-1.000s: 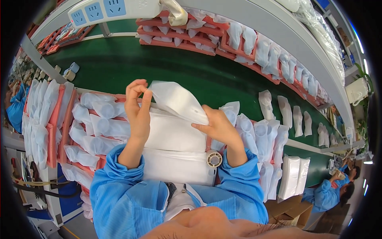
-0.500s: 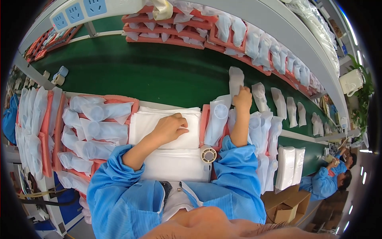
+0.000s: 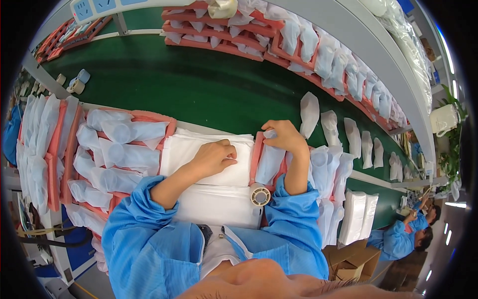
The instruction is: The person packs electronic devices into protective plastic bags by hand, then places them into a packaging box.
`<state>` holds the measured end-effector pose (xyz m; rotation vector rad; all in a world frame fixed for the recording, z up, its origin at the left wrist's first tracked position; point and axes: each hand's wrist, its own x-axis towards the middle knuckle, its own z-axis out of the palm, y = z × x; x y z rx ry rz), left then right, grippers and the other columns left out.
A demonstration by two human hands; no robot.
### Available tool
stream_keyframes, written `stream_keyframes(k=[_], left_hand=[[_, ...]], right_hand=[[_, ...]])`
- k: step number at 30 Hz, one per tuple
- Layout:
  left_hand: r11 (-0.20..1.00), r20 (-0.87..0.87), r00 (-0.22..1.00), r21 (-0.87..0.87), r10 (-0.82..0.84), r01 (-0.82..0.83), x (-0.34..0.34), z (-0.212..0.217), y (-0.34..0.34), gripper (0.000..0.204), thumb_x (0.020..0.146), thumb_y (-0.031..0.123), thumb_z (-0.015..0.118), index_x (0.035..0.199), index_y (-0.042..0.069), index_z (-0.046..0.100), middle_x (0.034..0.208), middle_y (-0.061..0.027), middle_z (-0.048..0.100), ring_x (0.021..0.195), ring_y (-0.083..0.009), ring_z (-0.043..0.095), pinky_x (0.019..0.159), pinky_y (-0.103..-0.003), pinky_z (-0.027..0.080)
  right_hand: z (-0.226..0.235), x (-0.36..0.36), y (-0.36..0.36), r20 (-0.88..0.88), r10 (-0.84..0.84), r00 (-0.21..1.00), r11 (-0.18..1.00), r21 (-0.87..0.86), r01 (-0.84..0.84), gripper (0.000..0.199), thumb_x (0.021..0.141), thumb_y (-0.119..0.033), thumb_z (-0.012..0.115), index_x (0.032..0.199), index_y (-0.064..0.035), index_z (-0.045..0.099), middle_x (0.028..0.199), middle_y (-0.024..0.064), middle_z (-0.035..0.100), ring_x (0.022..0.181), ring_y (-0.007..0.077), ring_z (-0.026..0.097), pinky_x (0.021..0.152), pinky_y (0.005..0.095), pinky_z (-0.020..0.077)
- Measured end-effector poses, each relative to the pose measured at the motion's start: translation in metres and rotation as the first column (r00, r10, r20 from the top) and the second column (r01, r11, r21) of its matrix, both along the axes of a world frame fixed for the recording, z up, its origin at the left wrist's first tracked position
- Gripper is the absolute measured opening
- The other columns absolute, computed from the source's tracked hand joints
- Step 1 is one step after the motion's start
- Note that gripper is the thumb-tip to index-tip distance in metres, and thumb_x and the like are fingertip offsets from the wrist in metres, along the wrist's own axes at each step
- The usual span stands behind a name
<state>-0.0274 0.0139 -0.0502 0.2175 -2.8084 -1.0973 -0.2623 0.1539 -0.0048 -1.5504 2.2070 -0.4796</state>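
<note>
My left hand (image 3: 217, 157) lies with curled fingers on a stack of thin white sheets or bags (image 3: 184, 149). Whatever its fingers may pinch is hidden. To the right, my right hand (image 3: 284, 136) bends over the far end of a white-wrapped piece (image 3: 268, 162) in a pink tray (image 3: 255, 158), its fingers closed around that end. The wrapping is translucent, so the kind of thing inside cannot be made out. On the green surface beyond, another wrapped piece (image 3: 309, 115) lies apart from my hand. A tape roll (image 3: 260, 195) sits by the near end of the stack.
Pink trays (image 3: 168, 133) of wrapped pieces flank me at left. More stacked trays (image 3: 214, 46) line the far side of the green surface (image 3: 199, 94). A metal shelf beam (image 3: 383, 60) arches overhead. White packs (image 3: 355, 217) and a cardboard box (image 3: 353, 263) are at right, near co-workers (image 3: 403, 241).
My right hand has let go of the wrapped piece on the green surface and come back left to the one in the tray. My left hand keeps its place. The view has shifted slightly.
</note>
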Motion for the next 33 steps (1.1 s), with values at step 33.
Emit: stream_keyframes(k=[33], left_hand=[[0.995,-0.020,1.000,0.101,0.000,0.002,-0.007,0.006,0.002,0.010,0.082,0.012,0.071,0.087,0.006,0.064,0.089,-0.0067,0.062,0.072,-0.0228,0.067,0.062,-0.032,0.051]], right_hand=[[-0.010,-0.059,0.032,0.637,-0.107,0.764,0.950,-0.160,0.267,0.029,0.084,0.000,0.066,0.112,-0.0020,0.067,0.094,0.0013,0.067,0.081,0.0084,0.061,0.073,0.0231,0.0502]])
